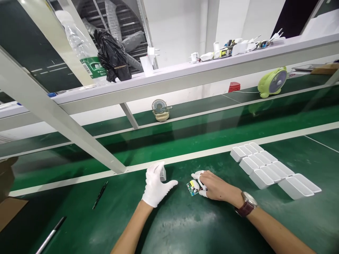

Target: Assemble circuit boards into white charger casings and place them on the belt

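Note:
My left hand [155, 186], in a white glove, grips a small white plastic casing [162, 173] that rests on the green mat near the white line. My right hand [212, 185] wears white finger cots and a wristwatch [247, 203]. Its fingertips pinch a small green circuit board [192, 187] with yellow parts, held against the mat. The two hands lie about a hand's width apart.
Several empty white casings [265, 167] lie in rows to the right. Two pens [100, 194] [51, 234] rest on the mat at left. A conveyor belt [185, 134] runs behind, with two small fans [160, 110] [272, 82]. A sloping metal strut [66, 127] crosses on the left.

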`<state>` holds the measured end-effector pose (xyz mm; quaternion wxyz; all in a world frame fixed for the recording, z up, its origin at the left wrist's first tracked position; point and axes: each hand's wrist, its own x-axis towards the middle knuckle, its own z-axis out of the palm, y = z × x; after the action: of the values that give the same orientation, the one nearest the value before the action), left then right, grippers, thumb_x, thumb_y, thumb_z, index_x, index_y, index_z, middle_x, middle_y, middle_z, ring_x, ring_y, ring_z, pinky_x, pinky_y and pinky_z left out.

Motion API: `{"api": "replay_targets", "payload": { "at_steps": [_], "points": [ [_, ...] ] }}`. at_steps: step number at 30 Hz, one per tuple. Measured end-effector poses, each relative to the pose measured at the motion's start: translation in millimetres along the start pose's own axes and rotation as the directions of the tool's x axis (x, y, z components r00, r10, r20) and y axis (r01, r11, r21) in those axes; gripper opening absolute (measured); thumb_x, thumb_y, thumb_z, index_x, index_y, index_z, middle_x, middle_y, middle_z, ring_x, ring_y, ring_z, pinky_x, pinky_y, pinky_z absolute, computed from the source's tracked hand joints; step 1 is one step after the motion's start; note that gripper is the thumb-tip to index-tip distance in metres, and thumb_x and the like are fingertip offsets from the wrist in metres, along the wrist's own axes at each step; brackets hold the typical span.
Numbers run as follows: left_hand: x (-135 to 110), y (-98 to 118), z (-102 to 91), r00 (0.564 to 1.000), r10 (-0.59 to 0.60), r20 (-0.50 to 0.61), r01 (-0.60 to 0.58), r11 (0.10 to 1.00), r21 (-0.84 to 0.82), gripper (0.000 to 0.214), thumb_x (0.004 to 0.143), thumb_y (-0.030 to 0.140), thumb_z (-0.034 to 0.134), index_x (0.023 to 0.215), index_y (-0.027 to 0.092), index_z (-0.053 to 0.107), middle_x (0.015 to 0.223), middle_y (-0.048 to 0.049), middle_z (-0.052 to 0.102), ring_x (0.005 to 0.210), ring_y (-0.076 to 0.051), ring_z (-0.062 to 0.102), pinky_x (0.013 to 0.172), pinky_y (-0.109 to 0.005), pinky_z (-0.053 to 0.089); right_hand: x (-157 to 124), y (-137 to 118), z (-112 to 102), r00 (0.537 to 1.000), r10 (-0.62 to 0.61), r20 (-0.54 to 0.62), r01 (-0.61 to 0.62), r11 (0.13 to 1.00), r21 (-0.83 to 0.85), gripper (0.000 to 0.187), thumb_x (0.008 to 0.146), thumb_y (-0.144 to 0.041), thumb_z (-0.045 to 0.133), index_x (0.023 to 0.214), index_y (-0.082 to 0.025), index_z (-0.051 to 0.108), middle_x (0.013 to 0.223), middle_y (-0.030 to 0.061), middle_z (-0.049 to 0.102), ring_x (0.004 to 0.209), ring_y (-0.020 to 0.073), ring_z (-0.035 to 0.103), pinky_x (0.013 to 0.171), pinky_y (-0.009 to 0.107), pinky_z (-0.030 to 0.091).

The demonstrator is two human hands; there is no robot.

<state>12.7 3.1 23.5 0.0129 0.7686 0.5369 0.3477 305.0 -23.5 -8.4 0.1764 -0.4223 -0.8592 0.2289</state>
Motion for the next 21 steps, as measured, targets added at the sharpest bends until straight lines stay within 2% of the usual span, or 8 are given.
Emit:
{"api": "replay_targets", "payload": {
  "at_steps": [2, 4, 9, 12, 15, 17, 19, 21],
  "points": [
    [-3.2, -20.8, -3.5, 0.979, -0.191, 0.071, 0.194, 0.981, -0.03, 0.088, 0.064, 0.036, 0.084, 0.142, 0.023, 0.045, 0.14, -0.0147, 0.052, 0.134, -0.037, 0.047, 0.109, -0.056, 0.042, 1.8, -0.4, 1.9, 0.999, -0.015, -0.047, 0.016, 1.0, 0.003, 0.04, 0.083, -0.018, 0.063, 0.123, -0.016, 0.062, 0.118, 0.0149, 0.067, 0.118, 0.0331, 0.058, 0.104, 0.048, 0.042],
    [-8.3, -38.8, -2.1, 0.929, -0.322, 0.183, 0.344, 0.933, -0.105, 0.097, 0.065, 0.035, 0.082, 0.149, 0.023, 0.035, 0.144, -0.0142, 0.05, 0.135, -0.035, 0.048, 0.109, -0.053, 0.044, 6.3, -3.5, 2.6, 0.995, -0.026, -0.097, 0.027, 1.0, 0.013, 0.036, 0.078, -0.016, 0.062, 0.114, -0.015, 0.065, 0.109, 0.0146, 0.068, 0.109, 0.0323, 0.06, 0.1, 0.047, 0.044],
    [-10.6, -49.8, 9.0, 0.841, -0.419, 0.342, 0.485, 0.864, -0.134, 0.111, 0.062, 0.036, 0.085, 0.155, 0.02, 0.027, 0.148, -0.0166, 0.049, 0.138, -0.036, 0.046, 0.114, -0.051, 0.038, 30.2, -22.6, -5.8, 0.981, -0.049, -0.186, 0.066, 0.994, 0.084, 0.031, 0.067, -0.013, 0.064, 0.097, -0.019, 0.067, 0.097, 0.0078, 0.064, 0.095, 0.0264, 0.06, 0.09, 0.039, 0.048],
    [-4.5, -39.8, 17.9, 0.851, -0.398, 0.343, 0.454, 0.885, -0.101, 0.095, 0.068, 0.038, 0.081, 0.151, 0.02, 0.037, 0.146, -0.018, 0.051, 0.136, -0.036, 0.049, 0.112, -0.052, 0.038, 41.6, -35.9, -14.9, 0.972, -0.041, -0.231, 0.078, 0.985, 0.154, 0.022, 0.067, -0.011, 0.062, 0.086, -0.022, 0.066, 0.095, 0.0047, 0.064, 0.095, 0.0241, 0.061, 0.09, 0.036, 0.048],
    [-3.2, -31.4, 28.5, 0.91, -0.311, 0.275, 0.338, 0.94, -0.055, 0.076, 0.07, 0.039, 0.078, 0.137, 0.018, 0.052, 0.134, -0.0156, 0.06, 0.126, -0.033, 0.057, 0.106, -0.052, 0.044, 42.8, -42.9, -16.6, 0.966, -0.018, -0.256, 0.083, 0.966, 0.245, 0.027, 0.07, -0.009, 0.059, 0.092, -0.023, 0.067, 0.103, 0.0033, 0.065, 0.095, 0.0206, 0.063, 0.087, 0.03, 0.051],
    [-6.7, -27.0, 34.2, 0.939, -0.249, 0.237, 0.261, 0.965, -0.021, 0.068, 0.066, 0.041, 0.08, 0.127, 0.018, 0.058, 0.123, -0.0125, 0.065, 0.118, -0.032, 0.061, 0.101, -0.051, 0.048, 39.2, -42.0, -11.2, 0.97, -0.001, -0.244, 0.078, 0.949, 0.307, 0.028, 0.072, -0.008, 0.059, 0.094, -0.023, 0.067, 0.101, 0.0013, 0.067, 0.082, 0.016, 0.066, 0.076, 0.025, 0.054],
    [-12.3, -21.8, 37.0, 0.954, -0.205, 0.218, 0.214, 0.977, -0.018, 0.06, 0.066, 0.038, 0.08, 0.119, 0.018, 0.061, 0.116, -0.0101, 0.066, 0.112, -0.03, 0.062, 0.098, -0.05, 0.05, 34.5, -37.7, -2.3, 0.971, 0.033, -0.235, 0.054, 0.934, 0.352, 0.032, 0.073, -0.009, 0.059, 0.101, -0.021, 0.067, 0.097, 0.0011, 0.069, 0.072, 0.014, 0.067, 0.068, 0.024, 0.055],
    [-18.0, -15.3, 37.2, 0.96, -0.186, 0.209, 0.198, 0.979, -0.037, 0.053, 0.067, 0.031, 0.078, 0.116, 0.018, 0.061, 0.113, -0.0091, 0.066, 0.11, -0.028, 0.062, 0.098, -0.048, 0.05, 30.4, -32.1, 6.9, 0.964, 0.081, -0.251, 0.019, 0.928, 0.373, 0.043, 0.075, -0.012, 0.06, 0.117, -0.019, 0.063, 0.104, 0.0048, 0.069, 0.077, 0.0167, 0.069, 0.073, 0.027, 0.058]
  ]
}}
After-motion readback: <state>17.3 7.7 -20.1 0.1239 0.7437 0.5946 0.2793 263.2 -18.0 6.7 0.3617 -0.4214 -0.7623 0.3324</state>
